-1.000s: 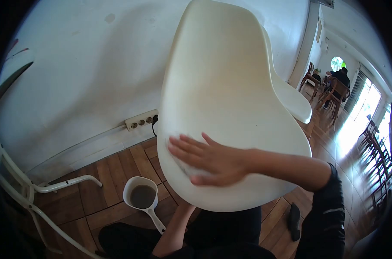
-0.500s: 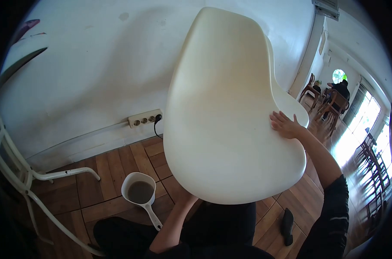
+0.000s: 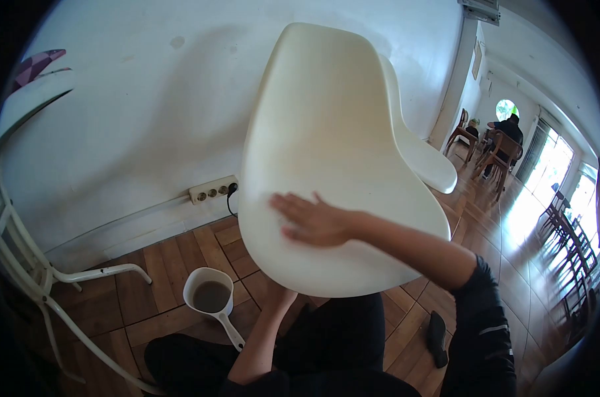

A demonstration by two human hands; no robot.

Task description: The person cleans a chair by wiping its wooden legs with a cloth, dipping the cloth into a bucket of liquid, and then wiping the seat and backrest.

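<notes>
A cream-white moulded chair (image 3: 326, 152) stands tilted in front of me, its seat facing my body. My right hand (image 3: 313, 221) lies flat on the left part of the seat, fingers spread and slightly smeared by motion. Below the seat's lower left edge is my left hand (image 3: 281, 291), its fingers hidden behind the shell, so its grip does not show. To the left of my left forearm, a white long-handled dipper (image 3: 226, 321) with murky brownish liquid rests on the wooden floor.
A power strip (image 3: 214, 190) with a black plug sits low on the white wall. White metal furniture legs (image 3: 105, 272) stand at left. A dark object (image 3: 437, 339) lies on the floor at right. Farther back, a person (image 3: 510, 132) sits among wooden chairs (image 3: 501, 159).
My right hand has swept left across the seat, from its right edge to its left part. The chair appears slightly further left and turned. My left hand stays under the edge.
</notes>
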